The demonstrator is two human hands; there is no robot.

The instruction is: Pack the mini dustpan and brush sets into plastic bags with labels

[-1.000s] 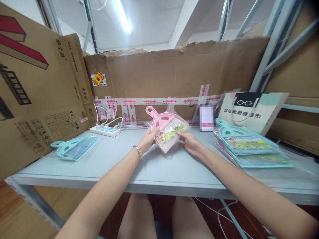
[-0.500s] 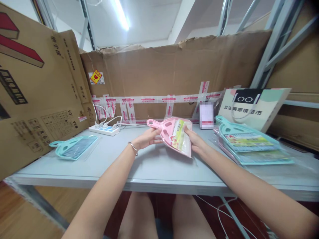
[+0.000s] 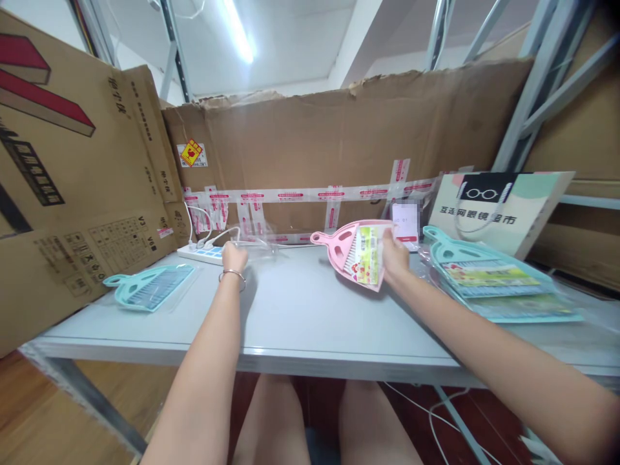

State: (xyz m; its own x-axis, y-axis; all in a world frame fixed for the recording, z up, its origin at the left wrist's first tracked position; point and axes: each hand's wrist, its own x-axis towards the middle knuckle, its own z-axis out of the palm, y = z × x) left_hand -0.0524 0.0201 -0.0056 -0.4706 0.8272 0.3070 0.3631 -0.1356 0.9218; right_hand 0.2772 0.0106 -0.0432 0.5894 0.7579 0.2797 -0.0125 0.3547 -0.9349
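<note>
My right hand [image 3: 394,255] grips the wide end of a pink dustpan [image 3: 341,242], holding it above the table with its handle pointing left. A small brush with pale bristles and a yellow-green printed label [image 3: 367,255] lies inside the pan. My left hand [image 3: 235,256] is closed on a crumpled clear plastic bag [image 3: 264,248], which trails to the right near the power strip [image 3: 201,254]. On the left part of the table lies a turquoise dustpan and brush set [image 3: 152,287] in clear wrap. Several turquoise sets [image 3: 498,281] are stacked at the right.
A phone [image 3: 405,223] stands against the cardboard [image 3: 310,142] at the back. Behind the stack is a paper bag [image 3: 527,206] with glasses printed on it. A large carton [image 3: 82,194] borders the table [image 3: 300,323] on the left. White cables run from the power strip.
My left hand has left the pink dustpan and moved left with the clear plastic bag. The dustpan, now unwrapped and in my right hand alone, has shifted slightly right.
</note>
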